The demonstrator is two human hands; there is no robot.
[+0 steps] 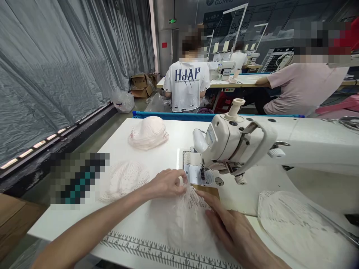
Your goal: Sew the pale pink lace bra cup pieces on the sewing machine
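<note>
A sheer, pale gathered lace fabric piece (190,220) lies on the white table in front of the sewing machine (224,142). My left hand (169,183) pinches its bunched upper end, close to the needle plate. On the right side of that piece, my right hand (230,226) rests with fingers stretched out, their tips touching the gathers. The presser foot (202,173) is just beyond both hands. Part of the lace is hidden under my right fingers.
Two pale pink gathered pieces, one domed (150,132) and one flatter (126,181), lie left. White lace pieces (291,220) and a metal tool (333,224) are right. A printed ruler scale (157,252) runs along the front. Co-workers sit beyond the blue edge (174,116).
</note>
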